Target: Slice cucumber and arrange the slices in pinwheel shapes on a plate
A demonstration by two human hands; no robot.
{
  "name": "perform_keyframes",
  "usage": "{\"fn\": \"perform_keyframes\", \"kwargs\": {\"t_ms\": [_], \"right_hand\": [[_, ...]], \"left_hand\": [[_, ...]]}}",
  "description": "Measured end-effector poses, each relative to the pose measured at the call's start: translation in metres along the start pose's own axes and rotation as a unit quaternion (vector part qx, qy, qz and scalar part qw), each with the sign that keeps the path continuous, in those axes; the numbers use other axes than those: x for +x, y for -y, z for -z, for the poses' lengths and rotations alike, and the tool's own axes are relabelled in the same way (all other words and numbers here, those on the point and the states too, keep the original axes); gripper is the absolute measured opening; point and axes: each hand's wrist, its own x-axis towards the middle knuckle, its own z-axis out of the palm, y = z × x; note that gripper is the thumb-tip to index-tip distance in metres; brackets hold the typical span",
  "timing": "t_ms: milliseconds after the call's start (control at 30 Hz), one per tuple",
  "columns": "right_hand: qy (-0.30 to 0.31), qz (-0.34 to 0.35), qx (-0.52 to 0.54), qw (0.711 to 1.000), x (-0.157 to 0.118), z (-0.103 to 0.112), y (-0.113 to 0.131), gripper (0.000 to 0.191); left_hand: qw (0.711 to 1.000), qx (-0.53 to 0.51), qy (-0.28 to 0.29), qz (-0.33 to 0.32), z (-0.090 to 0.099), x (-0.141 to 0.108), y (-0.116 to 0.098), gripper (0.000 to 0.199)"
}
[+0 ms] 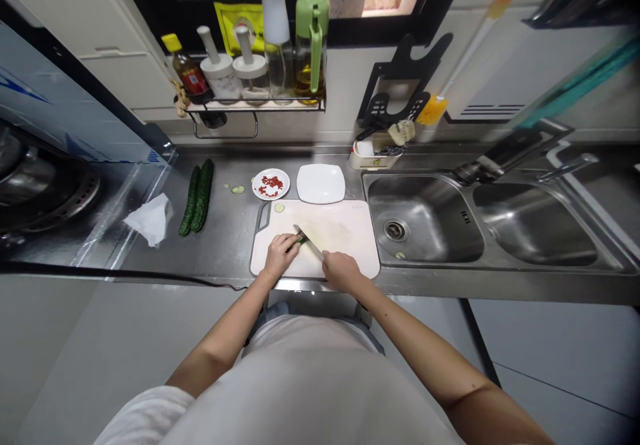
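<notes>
A white cutting board [345,238] lies at the counter's front edge. On its left half my left hand [281,254] is closed on a small dark green cucumber piece [301,239], mostly hidden by the fingers. My right hand [341,270] grips the handle of a knife [310,242], whose blade points up and left beside that piece. One pale cucumber slice [279,208] lies at the board's upper left. Behind the board are a small plate of chopped red pieces [271,184] and a white square plate [321,183] with nothing on it.
Two whole cucumbers [197,198] and a crumpled white tissue [151,220] lie to the left. A few slices [237,189] sit near the small plate. At right is a double sink [425,218]; behind stand a caddy [375,158] and a rack of bottles [257,106].
</notes>
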Motion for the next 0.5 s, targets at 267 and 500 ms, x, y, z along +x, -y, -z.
{"fn": "perform_keyframes", "kwargs": {"t_ms": [267,500], "right_hand": [[-0.019,0.01,0.01,1.0,0.022,0.003,0.012,0.033],[-0.046,0.014,0.017,0.999,0.034,-0.002,0.018,0.034]], "left_hand": [[1.0,-0.003,-0.016,-0.017,-0.001,0.0,0.001,0.022],[1.0,-0.003,-0.019,-0.024,-0.003,0.0,0.002,0.021]]}}
